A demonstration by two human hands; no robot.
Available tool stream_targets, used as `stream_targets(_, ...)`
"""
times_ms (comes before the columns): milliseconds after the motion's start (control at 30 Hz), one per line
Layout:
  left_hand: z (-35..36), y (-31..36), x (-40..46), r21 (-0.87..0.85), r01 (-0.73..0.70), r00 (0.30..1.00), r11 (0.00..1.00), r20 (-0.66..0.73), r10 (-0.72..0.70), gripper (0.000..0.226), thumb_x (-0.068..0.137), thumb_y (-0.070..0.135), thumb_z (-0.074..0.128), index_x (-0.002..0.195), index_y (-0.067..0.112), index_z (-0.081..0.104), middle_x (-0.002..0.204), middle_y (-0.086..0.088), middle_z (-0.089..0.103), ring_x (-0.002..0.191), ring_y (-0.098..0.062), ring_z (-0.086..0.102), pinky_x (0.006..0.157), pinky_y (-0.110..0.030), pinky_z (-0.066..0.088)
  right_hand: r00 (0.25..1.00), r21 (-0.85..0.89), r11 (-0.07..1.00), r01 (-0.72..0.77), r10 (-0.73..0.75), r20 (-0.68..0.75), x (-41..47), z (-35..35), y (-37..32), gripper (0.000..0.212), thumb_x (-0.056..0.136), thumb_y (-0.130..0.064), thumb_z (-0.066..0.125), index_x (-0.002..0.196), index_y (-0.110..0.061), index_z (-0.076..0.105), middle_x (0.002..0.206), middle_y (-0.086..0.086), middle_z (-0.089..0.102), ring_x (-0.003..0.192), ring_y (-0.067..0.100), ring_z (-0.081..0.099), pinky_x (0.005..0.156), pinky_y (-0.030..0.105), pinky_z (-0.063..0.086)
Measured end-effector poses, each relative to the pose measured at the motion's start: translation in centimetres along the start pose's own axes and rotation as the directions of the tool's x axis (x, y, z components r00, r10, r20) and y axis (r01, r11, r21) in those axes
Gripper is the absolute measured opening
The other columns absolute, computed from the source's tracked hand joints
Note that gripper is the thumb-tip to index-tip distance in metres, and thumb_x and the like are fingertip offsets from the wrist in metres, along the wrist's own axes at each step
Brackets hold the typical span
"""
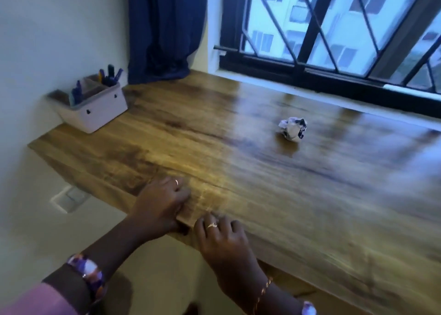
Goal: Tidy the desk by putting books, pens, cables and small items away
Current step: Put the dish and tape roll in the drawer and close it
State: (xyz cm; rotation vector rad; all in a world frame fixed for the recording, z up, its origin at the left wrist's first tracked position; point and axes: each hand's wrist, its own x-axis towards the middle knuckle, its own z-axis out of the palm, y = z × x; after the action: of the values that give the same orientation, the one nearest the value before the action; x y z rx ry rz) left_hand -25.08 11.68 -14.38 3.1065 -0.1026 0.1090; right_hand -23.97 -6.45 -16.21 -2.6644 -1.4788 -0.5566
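Wooden surface [262, 183] runs along a wall under a barred window [334, 28]; dark blue curtain [164, 28] hangs in the corner at the surface's far left end.

Left hand [160, 204]: fingers curled, resting over the near edge of the surface, thumb apparently tucked below the edge. Holds nothing that can be seen. Ring on one finger; a wide purple-patterned bangle [89, 274] on that wrist, pink sleeve [31, 300] at the frame's lower left.

Right hand [224, 240]: just beside the left, palm down on the same near edge, fingers loosely bent, empty. Ring on one finger, thin chain bracelet [263, 290] at the wrist.

Crumpled paper ball [293, 128]: white with dark print, alone on the surface mid-way across, well apart from both hands.

White organiser box [95, 109]: far left corner of the surface against the wall, divided into compartments; blue and dark pens [109, 75] stand upright in the back compartment, a few more in a front one (blurred, count unclear).

Wall socket [69, 198] below the surface at left.
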Motion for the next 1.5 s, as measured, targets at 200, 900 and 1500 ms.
stream_targets(200, -5.3, -0.7, 9.2, -0.362, 0.128, 0.815, 0.923, 0.569, 0.110, 0.026, 0.066, 0.044, 0.077, 0.067, 0.027, 0.057, 0.069, 0.012, 0.059, 0.065, -0.005, 0.055, 0.060, -0.021, 0.041, 0.928, 0.308, 0.937, -0.165, 0.042, 0.370, 2.5, -3.1, 5.8, 0.020, 0.075, -0.036, 0.061, 0.092, -0.025, 0.065, 0.083, -0.004, 0.068, 0.071, 0.020, 0.068, 0.050, 0.022, 0.048)
stream_targets(900, 2.1, 29.1, 29.3, -0.273, -0.378, 0.923, 0.885, -0.180, 0.339, 0.030, 0.083, 0.043, 0.059, 0.077, 0.016, 0.070, 0.087, -0.003, 0.067, 0.099, -0.025, 0.056, 0.067, -0.036, 0.052, 0.330, -0.047, 0.348, -0.936, 0.917, 0.225, -20.9, -7.8, 31.1, 0.023, 0.085, -0.036, 0.055, 0.107, -0.032, 0.059, 0.110, -0.006, 0.056, 0.103, 0.017, 0.058, 0.078, 0.028, 0.046)
stream_targets(1500, 2.9, 36.6, 31.2, -0.155, -0.146, 0.981, 0.977, -0.152, 0.122, 0.024, 0.074, 0.026, 0.070, 0.054, 0.016, 0.062, 0.068, -0.006, 0.065, 0.077, -0.034, 0.060, 0.061, -0.035, 0.051, 0.061, 0.039, 0.062, -0.997, 0.998, -0.033, -31.2, -7.5, 54.0, 0.040, 0.082, -0.009, 0.053, 0.119, -0.024, 0.059, 0.127, 0.017, 0.046, 0.115, 0.039, 0.042, 0.090, 0.041, 0.041)
